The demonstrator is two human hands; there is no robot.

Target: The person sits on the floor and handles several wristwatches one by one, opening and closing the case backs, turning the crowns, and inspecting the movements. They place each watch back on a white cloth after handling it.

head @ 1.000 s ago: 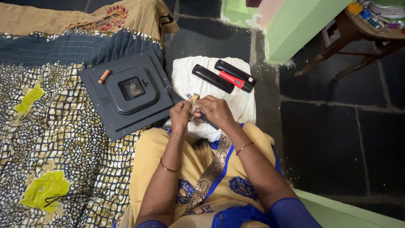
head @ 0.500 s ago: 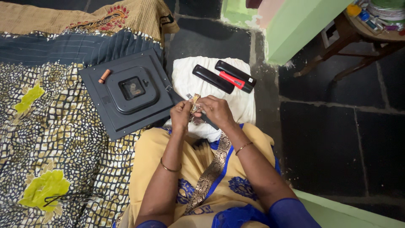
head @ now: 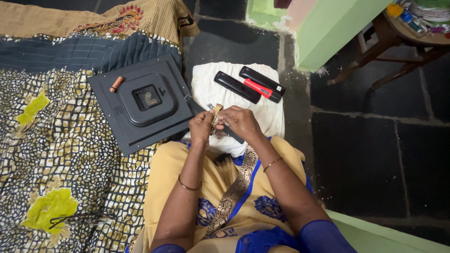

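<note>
The left hand [head: 202, 127] and the right hand [head: 240, 122] are close together, and both pinch a small gold-coloured thing [head: 217, 114] between their fingertips. It sticks up between the two hands; what it is, I cannot tell. Under the hands lies a white folded cloth [head: 267, 110]. Just past the right hand are two black remote controls [head: 236, 86], one with a red stripe. Beside the left hand lies a dark square clock back [head: 140, 103] with a small brown battery [head: 116, 84] on it.
</note>
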